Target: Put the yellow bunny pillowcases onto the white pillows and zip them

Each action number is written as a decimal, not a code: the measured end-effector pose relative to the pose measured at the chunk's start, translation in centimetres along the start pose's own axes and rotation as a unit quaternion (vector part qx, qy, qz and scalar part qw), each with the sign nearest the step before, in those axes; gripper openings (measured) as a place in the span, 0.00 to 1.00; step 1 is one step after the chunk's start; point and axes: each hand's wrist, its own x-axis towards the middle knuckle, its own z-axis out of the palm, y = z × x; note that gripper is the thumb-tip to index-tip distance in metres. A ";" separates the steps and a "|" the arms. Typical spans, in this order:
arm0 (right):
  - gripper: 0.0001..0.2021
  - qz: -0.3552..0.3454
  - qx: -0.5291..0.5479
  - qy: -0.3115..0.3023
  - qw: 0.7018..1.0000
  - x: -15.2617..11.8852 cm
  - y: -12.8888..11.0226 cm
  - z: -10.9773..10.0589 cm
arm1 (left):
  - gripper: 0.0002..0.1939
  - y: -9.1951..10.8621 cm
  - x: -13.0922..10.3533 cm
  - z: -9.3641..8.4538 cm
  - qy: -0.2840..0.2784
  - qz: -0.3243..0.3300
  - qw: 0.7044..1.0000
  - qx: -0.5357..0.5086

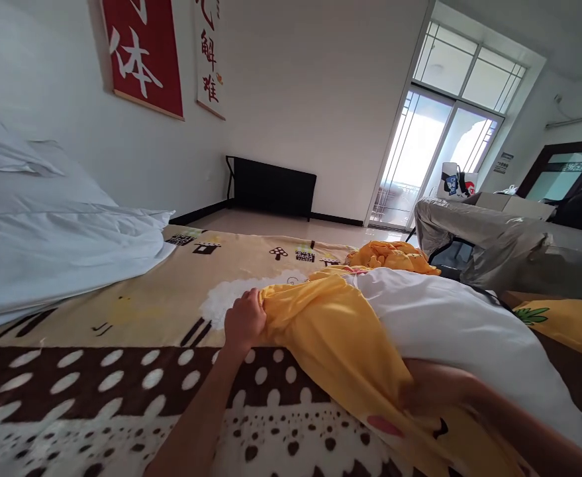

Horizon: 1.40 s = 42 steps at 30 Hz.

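While the closed left hand (245,321) grips smooth yellow fabric (330,321), apparently for tension, the right hand (416,385), against the plump white cushion (439,315), has indeterminable closure.

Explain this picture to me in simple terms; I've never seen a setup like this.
There is no machine here, only a person's bare hands. The single picture comes from a camera worn on the head, looking forward and down, so the forearms enter from below. A patterned blanket is spread in front, with white bedding on its left and an orange crumpled cloth toward the far right. The left hand grips the edge of a yellow cloth. The right hand is against that cloth, beside a plump white bundle; its fingers are unclear.
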 end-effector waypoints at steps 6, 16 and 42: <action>0.19 0.076 0.141 0.149 0.976 -6.7 4.0 -5.0 | 0.10 -2.8 0.7 0.4 0.017 -0.067 0.998 -0.003; 0.24 0.040 0.256 0.124 0.958 -4.4 0.0 -6.0 | 0.08 -5.3 2.1 2.4 -0.018 -0.156 0.974 -0.161; 0.19 0.045 0.248 0.209 0.945 2.6 -1.8 -8.3 | 0.13 -3.5 0.1 0.4 -0.139 -0.271 0.736 -0.605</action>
